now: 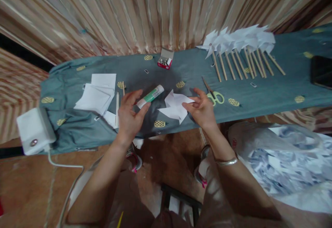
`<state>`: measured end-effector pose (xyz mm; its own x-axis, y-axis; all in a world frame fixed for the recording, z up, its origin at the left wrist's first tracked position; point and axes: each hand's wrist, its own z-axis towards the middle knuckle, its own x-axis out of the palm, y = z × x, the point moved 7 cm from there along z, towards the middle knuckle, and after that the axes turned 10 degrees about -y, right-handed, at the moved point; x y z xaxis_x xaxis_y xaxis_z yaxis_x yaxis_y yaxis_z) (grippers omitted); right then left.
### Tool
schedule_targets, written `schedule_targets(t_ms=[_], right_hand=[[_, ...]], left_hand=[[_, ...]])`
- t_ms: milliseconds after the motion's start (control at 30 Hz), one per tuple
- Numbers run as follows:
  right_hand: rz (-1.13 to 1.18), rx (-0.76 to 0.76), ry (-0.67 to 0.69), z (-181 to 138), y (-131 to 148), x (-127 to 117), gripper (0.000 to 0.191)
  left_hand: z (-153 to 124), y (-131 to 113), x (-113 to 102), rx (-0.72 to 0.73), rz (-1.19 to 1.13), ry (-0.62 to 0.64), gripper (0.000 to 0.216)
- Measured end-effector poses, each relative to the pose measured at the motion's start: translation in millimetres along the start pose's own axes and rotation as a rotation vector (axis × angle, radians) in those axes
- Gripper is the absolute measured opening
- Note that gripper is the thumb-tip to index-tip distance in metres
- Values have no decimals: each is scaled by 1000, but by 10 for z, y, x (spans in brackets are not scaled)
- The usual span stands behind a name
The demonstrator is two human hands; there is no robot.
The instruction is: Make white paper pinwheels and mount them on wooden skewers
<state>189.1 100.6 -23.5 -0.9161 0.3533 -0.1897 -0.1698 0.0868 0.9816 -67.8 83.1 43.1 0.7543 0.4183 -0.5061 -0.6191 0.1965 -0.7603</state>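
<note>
My left hand point(131, 114) is closed about the lower end of a white and green glue stick point(150, 97), which tilts up to the right between thumb and fingers. A white paper pinwheel point(176, 104) with folded blades is pinched at its right side by my right hand point(201, 108). Just beyond that hand, scissors point(214, 96) with light green handles lie on the cloth. Left of my left hand are a white pencil-like stick point(117, 108) and a short wooden stick point(123, 88).
White paper sheets point(95, 96) lie at the left, near a white box with a cable point(35, 131). A small red box of metal pins point(164, 62) is open at the back. Several pinwheels on sticks point(241, 45) lie back right. A bag of paper pieces point(285, 165) stands below the table.
</note>
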Motion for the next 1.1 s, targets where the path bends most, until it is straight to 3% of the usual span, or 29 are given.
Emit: schedule_targets(t_ms=[200,533,633,733,833,900,967,1100], right_hand=[[-276,-255,-73,-40,232,-60,61],[-285,-436,-122,-65,343,-75,43],[-288,-481,-149,-119,424,-120,42],[-258,-512,-163,-219,509,-158,38],[-165,-446,-117,-340,527,-140,33],[-41,-292,-14,-409,471,-69,32],[148,-139,118,-485,436,30,35],[408,63,328,-594,456,191,39]], left_hand=[[52,278,6,77,272,83,45],[72,284,82,122,424,208,30],[106,317,52,17,298,169,31],[105,381,16,-212,45,113,38],[14,329,57,-437,-258,127,49],[-94,212,129,-562,-441,181,49],[-229,64,230,-681,-603,267,47],[-462,-207,422,-788,-757,478,41]])
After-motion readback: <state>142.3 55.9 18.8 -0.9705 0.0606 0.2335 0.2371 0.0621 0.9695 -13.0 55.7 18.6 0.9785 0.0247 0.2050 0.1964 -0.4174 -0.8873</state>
